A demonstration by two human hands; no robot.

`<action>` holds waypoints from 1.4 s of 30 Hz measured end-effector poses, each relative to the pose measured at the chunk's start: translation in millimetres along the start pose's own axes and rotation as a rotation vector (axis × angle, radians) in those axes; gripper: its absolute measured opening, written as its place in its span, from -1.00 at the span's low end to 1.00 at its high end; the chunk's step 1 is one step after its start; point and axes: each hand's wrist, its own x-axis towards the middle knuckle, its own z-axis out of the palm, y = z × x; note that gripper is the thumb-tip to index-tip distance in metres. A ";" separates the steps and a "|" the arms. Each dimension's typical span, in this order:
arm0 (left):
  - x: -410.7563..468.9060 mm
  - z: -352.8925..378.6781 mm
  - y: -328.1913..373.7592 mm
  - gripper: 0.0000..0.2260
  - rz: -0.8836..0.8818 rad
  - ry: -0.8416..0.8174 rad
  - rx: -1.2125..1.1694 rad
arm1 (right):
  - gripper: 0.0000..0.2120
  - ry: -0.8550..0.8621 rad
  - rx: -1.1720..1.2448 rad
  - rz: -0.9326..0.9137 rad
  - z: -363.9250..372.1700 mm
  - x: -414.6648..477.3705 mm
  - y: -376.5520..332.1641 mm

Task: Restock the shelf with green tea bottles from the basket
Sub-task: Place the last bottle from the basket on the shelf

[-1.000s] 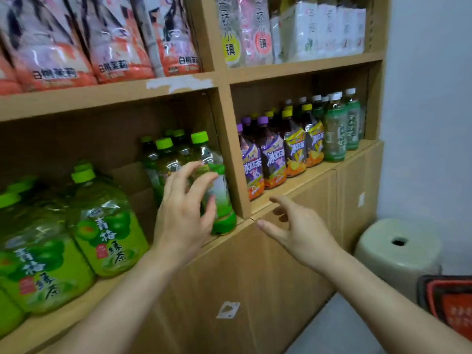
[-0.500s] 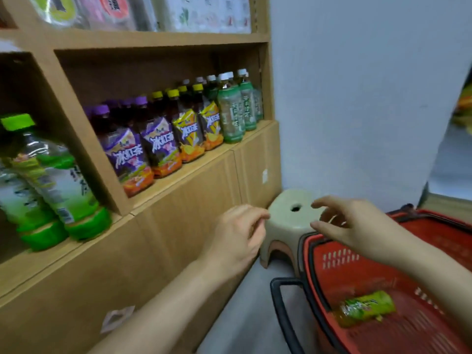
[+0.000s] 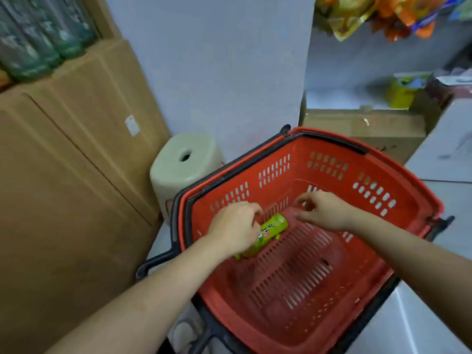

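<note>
One green tea bottle (image 3: 272,229) lies on its side on the floor of the red basket (image 3: 332,277), near the basket's left wall. My left hand (image 3: 233,229) is down on the bottle, fingers curled over its upper part, covering much of it. Just right of the bottle's end, my right hand (image 3: 323,210) hovers inside the basket with fingers loosely bent and nothing in it. The wooden shelf (image 3: 76,139) stands at the left; a few green bottles (image 3: 38,47) show blurred at its top left edge.
A pale plastic stool (image 3: 184,162) sits between the shelf and the basket. The basket's black handles (image 3: 163,259) hang down on its left side. A cardboard box (image 3: 365,126) lies behind the basket. Snack bags (image 3: 383,14) hang at the top right.
My view has swung from the shelf down to the basket. Both hands left the shelf and dropped into the basket; the left hand now rests on the lying bottle.
</note>
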 end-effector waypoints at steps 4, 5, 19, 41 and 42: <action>67.1 92.6 -4.0 -0.68 -0.085 -0.299 0.099 | -0.65 -0.006 0.046 0.114 21.7 31.1 39.2; 79.2 115.8 -9.6 -0.65 -0.096 -0.358 0.115 | -0.64 0.005 0.068 0.129 27.8 38.6 46.0; 102.7 239.1 -28.0 -0.56 -0.356 -0.595 0.269 | -0.37 0.003 0.034 0.070 59.6 82.8 80.1; -195.4 -202.5 28.4 -0.51 0.215 0.748 0.145 | -0.51 0.343 0.187 -0.465 -29.9 -134.3 -193.4; -220.8 -208.9 25.2 -0.51 0.177 0.875 0.063 | -0.54 0.336 0.280 -0.501 -28.9 -144.7 -212.9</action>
